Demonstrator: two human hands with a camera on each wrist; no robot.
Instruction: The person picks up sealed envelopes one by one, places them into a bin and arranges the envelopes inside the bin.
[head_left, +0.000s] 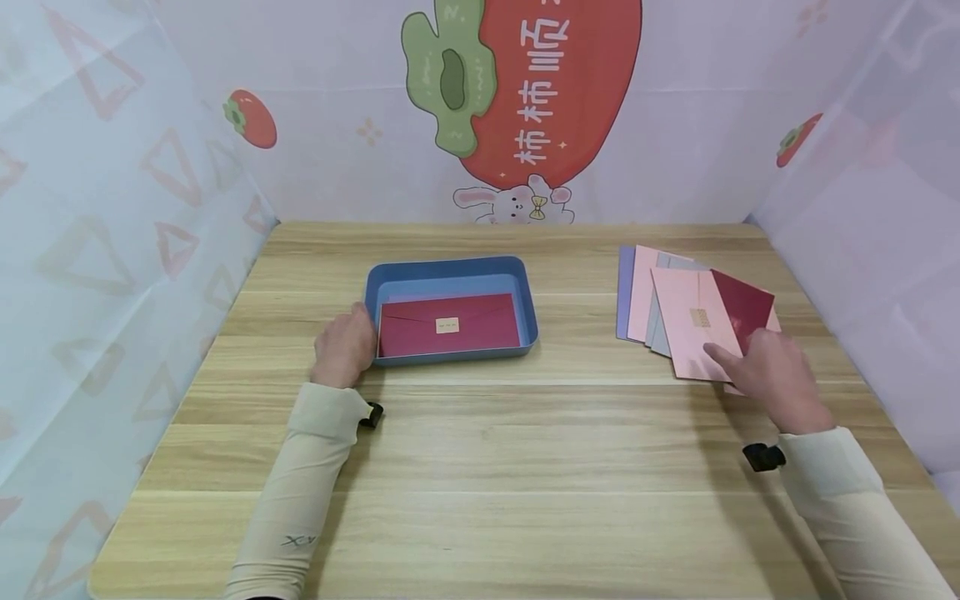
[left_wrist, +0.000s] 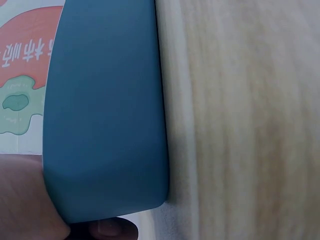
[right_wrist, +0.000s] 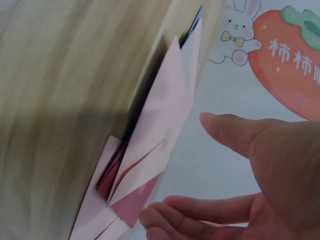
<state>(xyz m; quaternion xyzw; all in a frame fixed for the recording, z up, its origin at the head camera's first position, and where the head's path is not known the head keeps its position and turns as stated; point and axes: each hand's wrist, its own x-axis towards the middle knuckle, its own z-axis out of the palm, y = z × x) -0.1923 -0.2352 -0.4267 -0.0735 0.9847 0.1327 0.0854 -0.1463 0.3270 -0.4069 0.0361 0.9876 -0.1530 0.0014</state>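
A blue tray point(head_left: 452, 268) stands left of centre on the table, with a dark red envelope point(head_left: 483, 327) inside. Part of a purple envelope shows behind the red one. My left hand point(head_left: 343, 346) grips the tray's left side; in the left wrist view its fingers curl round the edge of the tray point(left_wrist: 105, 110). To the right, several envelopes lie fanned out, a pink envelope point(head_left: 686, 304) with a tan label on top. My right hand point(head_left: 776, 379) is over their near right edge. Thumb and fingers are spread beside the pink envelope point(right_wrist: 152, 110) in the right wrist view, holding nothing.
Under the top envelope lie a purple envelope point(head_left: 625, 292), another pink one, grey ones and a dark red envelope point(head_left: 742, 300). The wooden table point(head_left: 480, 467) is bordered by printed cloth point(head_left: 330, 150) at the back and both sides.
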